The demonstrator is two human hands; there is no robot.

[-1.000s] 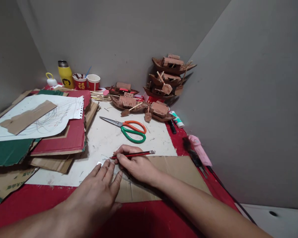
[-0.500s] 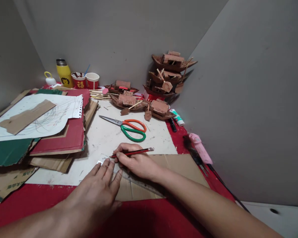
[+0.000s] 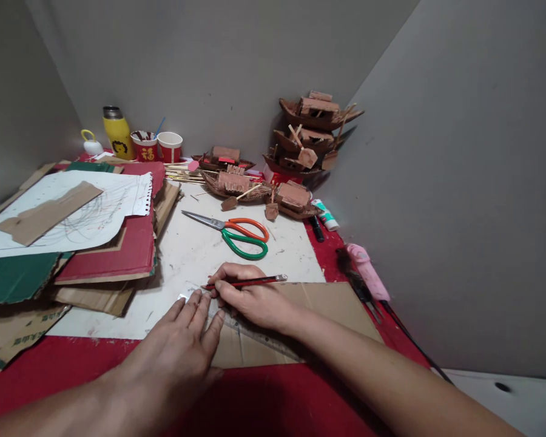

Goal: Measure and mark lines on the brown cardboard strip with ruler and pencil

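Observation:
My left hand [image 3: 186, 334] lies flat with its fingers stretched out, pressing a clear ruler [image 3: 264, 335] onto a piece of brown cardboard [image 3: 332, 309]. The ruler runs slantwise across the cardboard, partly hidden by both hands. A dark red pencil [image 3: 255, 281] is gripped in my right hand [image 3: 250, 297]. Its tip is down near the upper edge of the ruler, close to my left fingertips, and its eraser end points right. Beyond my hands, scissors [image 3: 222, 225] with one orange and one green handle lie on a white sheet [image 3: 291, 249].
Stacked cardboard [image 3: 118, 261] with a scribbled paper [image 3: 73, 221] fills the left. Several brown model boats [image 3: 318, 115] stand at the back, near paper cups [image 3: 170, 147] and a yellow bottle [image 3: 117, 135]. A pink glue gun [image 3: 368, 272] with a cord lies right, by the grey wall.
The pencil's eraser end has tipped slightly down and to the right in my right hand. My left hand stays in place on the ruler.

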